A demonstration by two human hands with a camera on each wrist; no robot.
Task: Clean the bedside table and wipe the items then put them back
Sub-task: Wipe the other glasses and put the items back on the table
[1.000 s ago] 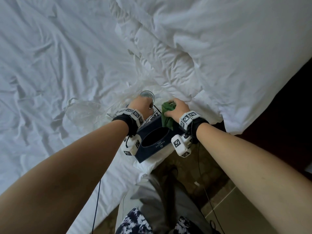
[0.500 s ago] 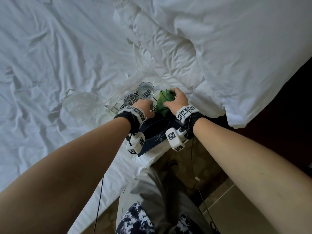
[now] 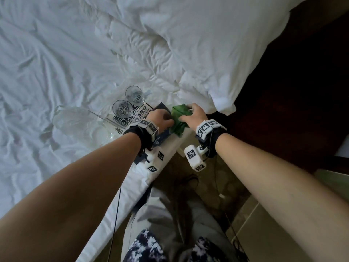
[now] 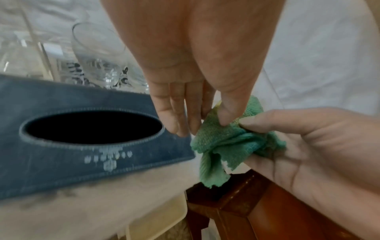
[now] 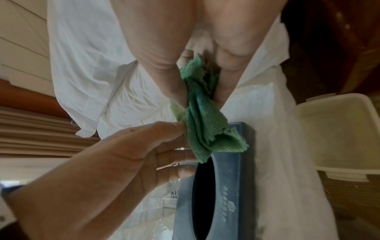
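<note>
Both our hands meet on the green cloth (image 4: 230,139). Right hand (image 3: 192,116): grip closed round the bunched cloth, thumb (image 4: 267,121) pressing it against the curled fingers. Left hand (image 3: 160,118): thumb and forefinger pinch the cloth's upper fold, the other fingers (image 4: 174,116) hanging straight, their tips just over the near corner of the tissue box.

Cloth hangs in loose folds off the right end of the dark blue tissue box (image 4: 86,151). The box lies flat on the white sheet at the bed's edge (image 3: 166,150), oval opening facing up, pale printed mark below the opening.

Just beyond the box, two clear drinking glasses (image 3: 120,109) stand upright on a printed card (image 3: 139,115) with black lettering. A crumpled clear plastic bag (image 3: 79,120) lies to their left on the sheet. A heaped white duvet (image 3: 207,44) lies just past the right hand.

Below the cloth, a brown wooden frame (image 4: 246,203) shows, and a cream plastic container (image 5: 337,134) beside the bed.
</note>
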